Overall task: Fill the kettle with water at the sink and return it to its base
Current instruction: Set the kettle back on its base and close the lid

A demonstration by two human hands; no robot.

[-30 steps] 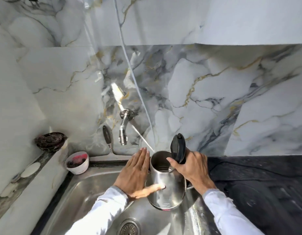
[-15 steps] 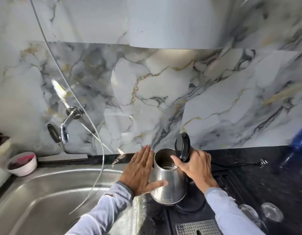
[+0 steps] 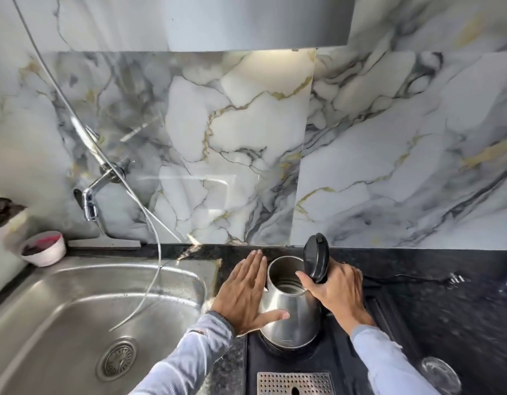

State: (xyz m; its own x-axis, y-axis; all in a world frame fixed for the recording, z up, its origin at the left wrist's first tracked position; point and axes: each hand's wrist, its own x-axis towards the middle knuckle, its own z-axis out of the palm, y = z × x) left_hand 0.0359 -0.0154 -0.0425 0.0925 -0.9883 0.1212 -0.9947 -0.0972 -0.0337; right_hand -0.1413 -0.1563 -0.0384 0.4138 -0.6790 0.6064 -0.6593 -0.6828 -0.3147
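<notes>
A steel kettle (image 3: 289, 315) with its black lid (image 3: 315, 258) flipped up stands on a dark round base (image 3: 278, 349) on the black counter, right of the sink (image 3: 75, 303). My right hand (image 3: 335, 289) is wrapped around the kettle's handle at its right side. My left hand (image 3: 243, 295) lies flat against the kettle's left wall, fingers straight, thumb across the front. The wall tap (image 3: 90, 203) juts out above the sink's back left, apart from the kettle.
A thin hose (image 3: 155, 269) hangs from the wall into the sink. A white bowl (image 3: 44, 252) sits at the sink's back left corner. A perforated metal grate (image 3: 295, 383) lies in front of the base. A clear glass (image 3: 440, 374) stands at the lower right.
The kettle has travelled from over the sink rightwards to the counter, both hands staying on it, and it now rests on the dark base. The view has swung right with it.
</notes>
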